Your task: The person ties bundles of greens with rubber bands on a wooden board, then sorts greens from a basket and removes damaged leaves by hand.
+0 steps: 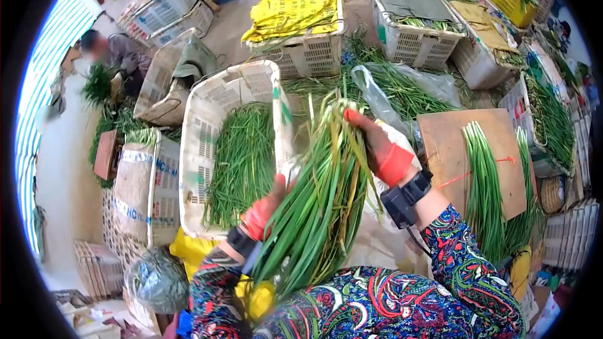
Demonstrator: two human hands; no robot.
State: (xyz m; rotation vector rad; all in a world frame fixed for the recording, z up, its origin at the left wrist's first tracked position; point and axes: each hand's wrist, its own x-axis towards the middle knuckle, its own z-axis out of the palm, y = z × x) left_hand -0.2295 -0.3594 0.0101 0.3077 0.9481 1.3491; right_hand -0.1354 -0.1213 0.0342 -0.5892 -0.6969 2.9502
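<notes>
A large bunch of garlic chives (320,198) hangs in front of my body, its pale stem ends up and its green leaves spreading down toward my lap. Some yellowed leaves run along its right side. My right hand (379,145), with a red band round the palm, is closed on the bunch near the stem ends. Lower down on the left, my left hand (266,208), also red-banded, holds the side of the bunch; most of its fingers are hidden behind the leaves. On a brown board (433,144) to my right lies a neat bundle of chives (482,194).
A white crate (191,172) holding loose green leaves stands at front left. Beyond it is a crate covered by a yellow sack (295,11). Clear plastic (377,91) and loose greens cover the floor ahead. A co-worker (122,56) sits at far left.
</notes>
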